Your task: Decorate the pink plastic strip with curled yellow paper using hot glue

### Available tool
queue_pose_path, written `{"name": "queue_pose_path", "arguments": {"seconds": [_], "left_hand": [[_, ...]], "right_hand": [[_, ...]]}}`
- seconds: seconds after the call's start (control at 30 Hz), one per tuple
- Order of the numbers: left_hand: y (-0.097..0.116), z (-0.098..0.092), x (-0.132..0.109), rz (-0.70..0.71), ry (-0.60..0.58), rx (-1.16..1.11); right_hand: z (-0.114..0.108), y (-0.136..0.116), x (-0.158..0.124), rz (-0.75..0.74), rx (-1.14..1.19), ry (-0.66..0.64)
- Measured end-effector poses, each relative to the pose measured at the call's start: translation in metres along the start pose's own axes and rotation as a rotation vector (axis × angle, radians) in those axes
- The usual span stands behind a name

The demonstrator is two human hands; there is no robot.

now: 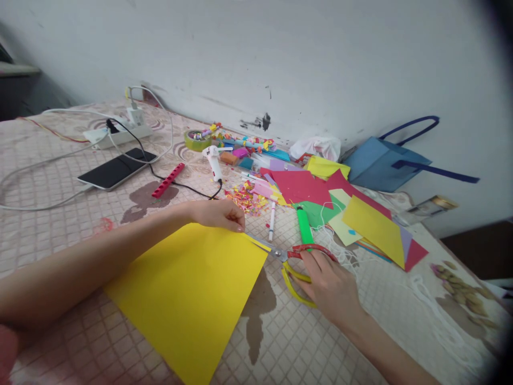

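Observation:
A large yellow sheet of paper (192,289) lies across the table in front of me. My left hand (222,215) pinches its far edge near the top corner. In my right hand (331,280) is a pair of scissors (277,253) with one red and one yellow handle, the fingers through the loops. The blades are at the sheet's far right corner, along its top edge, with a narrow strip of yellow beside them. Just beyond the scissors lies a bright green tube-like object (304,225). A white marker (272,220) rests close to the blades.
Behind are a pile of paper scraps (248,199), a white glue gun (213,163), a tape roll (197,140) and a red perforated strip (168,181). Coloured sheets (377,227), white string (441,321) and a blue bag (387,160) are to the right; a tablet (116,169) and power strip (124,135) to the left.

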State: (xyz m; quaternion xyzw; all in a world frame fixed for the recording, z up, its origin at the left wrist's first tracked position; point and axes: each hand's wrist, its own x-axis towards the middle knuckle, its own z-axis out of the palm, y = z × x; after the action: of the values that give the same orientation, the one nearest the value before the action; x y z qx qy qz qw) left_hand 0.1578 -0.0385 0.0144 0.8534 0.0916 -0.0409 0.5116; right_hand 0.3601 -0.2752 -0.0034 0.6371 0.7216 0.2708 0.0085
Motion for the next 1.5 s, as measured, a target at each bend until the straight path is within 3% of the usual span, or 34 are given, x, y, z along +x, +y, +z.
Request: {"name": "queue_pose_path", "arguments": {"seconds": [0.33, 1.5], "left_hand": [[-0.001, -0.009, -0.004, -0.006, -0.010, 0.153], [-0.001, -0.015, -0.010, -0.023, -0.046, 0.115]], "right_hand": [[0.002, 0.001, -0.001, -0.005, 0.014, 0.036], [-0.001, -0.004, 0.005, -0.001, 0.045, 0.058]]}}
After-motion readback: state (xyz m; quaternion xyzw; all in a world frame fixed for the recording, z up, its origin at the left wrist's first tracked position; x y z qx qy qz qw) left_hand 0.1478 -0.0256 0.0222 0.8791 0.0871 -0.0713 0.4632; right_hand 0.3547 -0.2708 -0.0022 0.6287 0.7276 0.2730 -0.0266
